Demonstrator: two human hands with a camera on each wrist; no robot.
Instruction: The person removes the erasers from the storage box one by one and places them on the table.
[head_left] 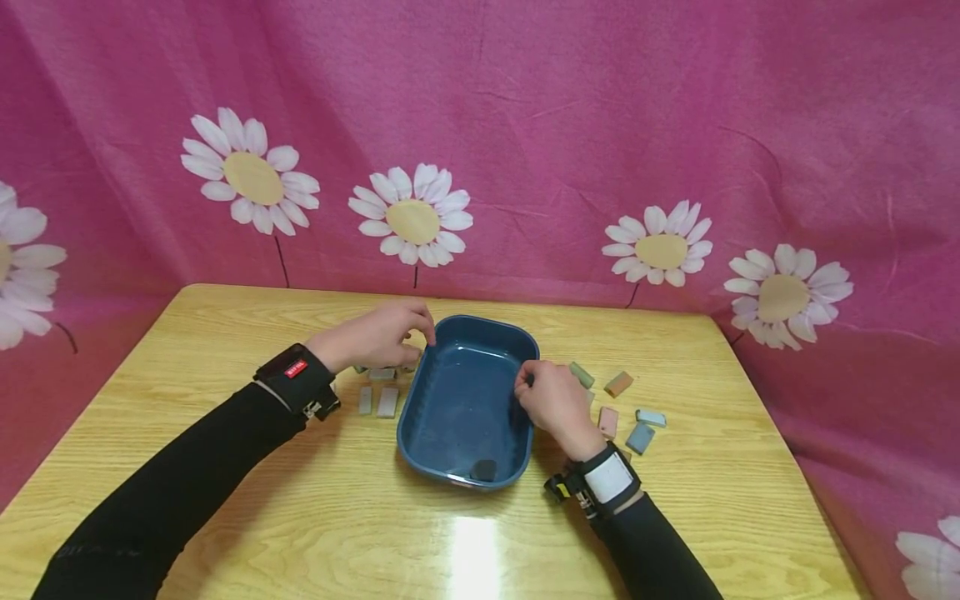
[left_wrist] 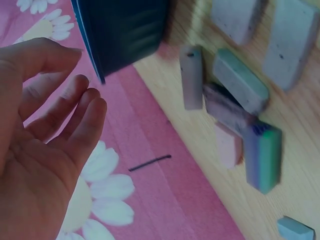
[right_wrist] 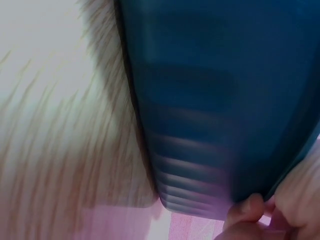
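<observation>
A deep blue plastic tub (head_left: 468, 400) stands on the table between both hands. My left hand (head_left: 382, 335) hovers by its far left rim with fingers loosely bent. In the left wrist view a gap shows between those fingers and the tub (left_wrist: 125, 30), and nothing is held. On the opposite side, my right hand (head_left: 557, 404) grips the tub's right rim with curled fingers; the right wrist view shows fingertips at the edge of the tub (right_wrist: 200, 100). Inside, near the front end, is a dark patch (head_left: 483, 469) whose kind I cannot tell.
Left of the tub lie several small blocks, among them a pale block (head_left: 387, 402) and a green-and-purple block (left_wrist: 262, 157). More lie at the right: a green block (head_left: 581, 375), an orange block (head_left: 619, 383) and a blue-grey block (head_left: 641, 437). A pink flowered cloth (head_left: 525, 167) hangs behind.
</observation>
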